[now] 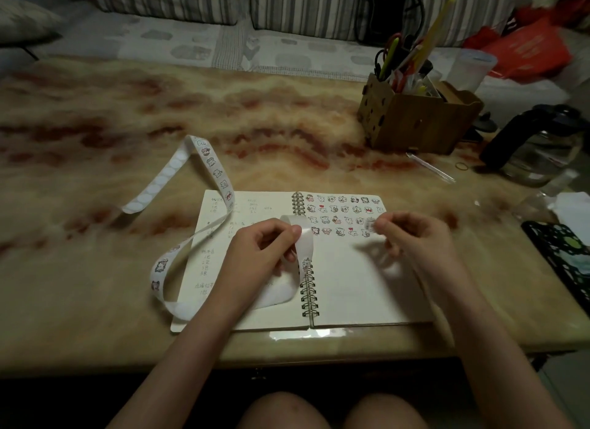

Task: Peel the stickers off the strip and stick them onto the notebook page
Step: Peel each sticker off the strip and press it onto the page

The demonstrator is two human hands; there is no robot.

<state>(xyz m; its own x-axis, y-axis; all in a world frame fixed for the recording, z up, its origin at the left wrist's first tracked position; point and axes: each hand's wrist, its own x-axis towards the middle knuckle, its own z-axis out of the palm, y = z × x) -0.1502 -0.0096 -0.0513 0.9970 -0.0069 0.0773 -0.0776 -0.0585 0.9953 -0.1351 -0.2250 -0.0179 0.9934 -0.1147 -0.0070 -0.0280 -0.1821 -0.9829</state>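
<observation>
**Sticker placement: alignment check**

1. Your left hand [265,249] has thumb and fingers curled, pinching the strip [306,237] where it arches over at the hand's 1 o'clock. From there the strip drops under the hand and loops out at 8 o'clock. It then crosses the left page and trails onto the table [127,109] at the notebook's [399,313] 10 o'clock.

2. Your right hand [415,234] is above the right-hand page [360,288]. Its thumb and forefinger are closed on a small pale sticker [369,223] at the hand's 9 o'clock, and the other fingers are curled. The view is blurred here, so you cannot tell whether the sticker touches the paper.

3. Three full rows of stickers fill the top of the page. The fourth row runs left to right and ends at its last sticker [365,234], just beside the pinched sticker at its 7 o'clock.

4. The free slot is judged to lie at 3 o'clock from that last sticker, almost under your fingertips. The right hand is the nearer one. Lower the sticker at 6 o'clock, in line with the row, and press.
</observation>
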